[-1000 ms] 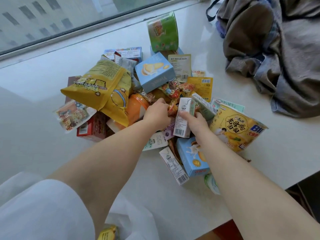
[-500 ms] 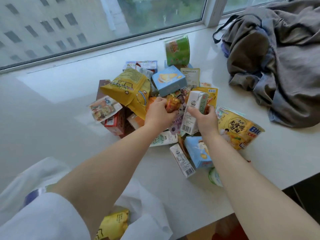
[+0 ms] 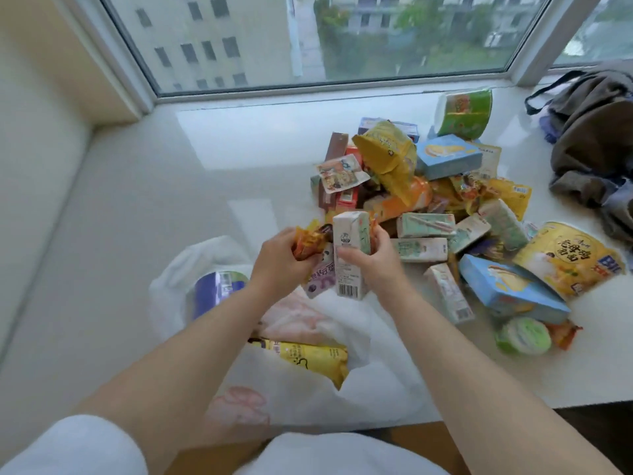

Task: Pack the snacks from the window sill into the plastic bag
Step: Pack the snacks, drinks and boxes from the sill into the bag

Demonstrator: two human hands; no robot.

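My right hand (image 3: 375, 260) grips a small white drink carton (image 3: 350, 255) with a barcode, held upright above the white plastic bag (image 3: 359, 382). My left hand (image 3: 279, 265) holds several small orange snack packets (image 3: 308, 240) and a purple-and-white packet (image 3: 322, 274) just left of the carton. The bag lies open on the sill near me, with a yellow snack pack (image 3: 308, 358) and a blue pack (image 3: 212, 289) inside. The snack pile (image 3: 428, 200) lies to the right of both hands.
A white window sill (image 3: 171, 200) carries everything, with the window (image 3: 325, 39) behind. Grey clothing (image 3: 596, 138) is heaped at the far right. A green cup (image 3: 464, 113), yellow noodle tub (image 3: 565, 260) and blue boxes (image 3: 510, 289) ring the pile. The sill's near edge runs along the bottom right.
Both hands have lifted out of the pile and moved left and toward me, carrying the carton and packets over the bag. The view has swung left, showing the bag's open mouth.
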